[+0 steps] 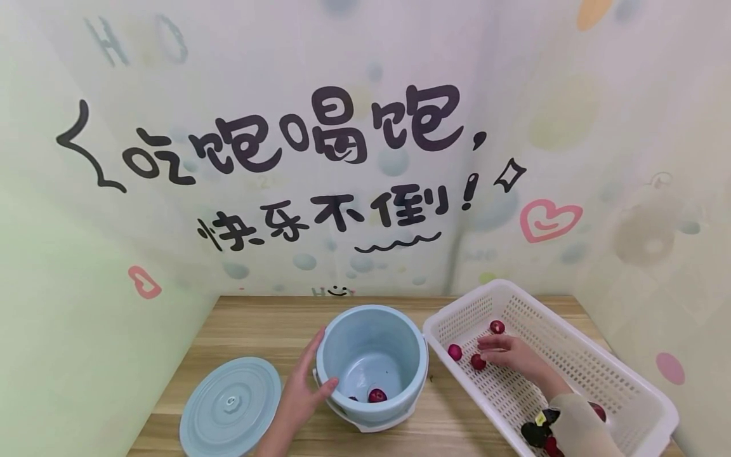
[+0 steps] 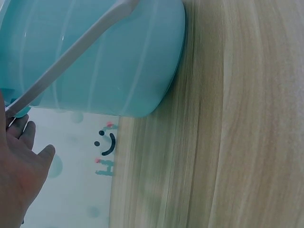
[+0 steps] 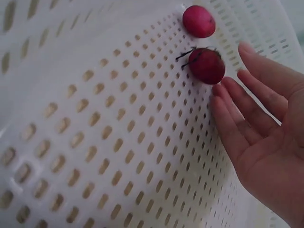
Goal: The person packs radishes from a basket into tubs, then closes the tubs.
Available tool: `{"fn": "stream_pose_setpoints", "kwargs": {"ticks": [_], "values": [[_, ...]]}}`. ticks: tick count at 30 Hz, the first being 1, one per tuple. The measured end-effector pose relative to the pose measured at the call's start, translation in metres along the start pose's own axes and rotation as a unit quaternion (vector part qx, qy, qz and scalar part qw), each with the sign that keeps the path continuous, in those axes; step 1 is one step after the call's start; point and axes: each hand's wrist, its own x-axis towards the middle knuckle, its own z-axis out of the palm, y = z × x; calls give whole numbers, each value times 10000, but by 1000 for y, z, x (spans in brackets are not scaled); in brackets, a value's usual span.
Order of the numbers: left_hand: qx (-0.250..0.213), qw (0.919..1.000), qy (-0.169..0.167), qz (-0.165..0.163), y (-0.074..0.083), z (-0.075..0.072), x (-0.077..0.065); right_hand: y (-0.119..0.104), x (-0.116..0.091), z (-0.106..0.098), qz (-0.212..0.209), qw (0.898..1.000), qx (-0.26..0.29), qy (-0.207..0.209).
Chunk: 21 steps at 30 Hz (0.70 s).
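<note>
My right hand [image 1: 516, 357] is loosely extended, holding nothing; the round dark-red radish-like piece [image 3: 207, 66] lies at its fingertips (touching or not, I can't tell), a brighter pink-red piece [image 3: 198, 21] beyond. Farther left, my left hand [image 1: 299, 390] grips the pale-blue round plastic bucket [image 1: 371, 309].

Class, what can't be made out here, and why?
Head: part of a red piece, hidden by the sleeve.
Head: a speck in the bucket, too small to name.
Left wrist: the bucket's inside, hidden by its wall.
Right wrist: right hand, partly cut off by the edge.
</note>
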Motion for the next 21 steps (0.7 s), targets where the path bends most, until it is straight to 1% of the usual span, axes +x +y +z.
{"fn": "stream_pose_setpoints", "kwargs": {"ticks": [3,7,10,18,21], "values": [[28,10000,-7,-25,0,1,0,7,2,-1,-252,9983,249,-460],[53,10000,-17,-35,1,1,1,10,4,-2,-371,9954,444,-758],[65,9999,-23,-73,1,1,0,9,3,0,-326,9960,370,-743],[-3,9999,-22,-147,1,0,0,1,0,4,-180,9986,67,-500],[-10,9998,-23,-186,1,0,0,1,0,5,-287,9983,32,-507]]}}
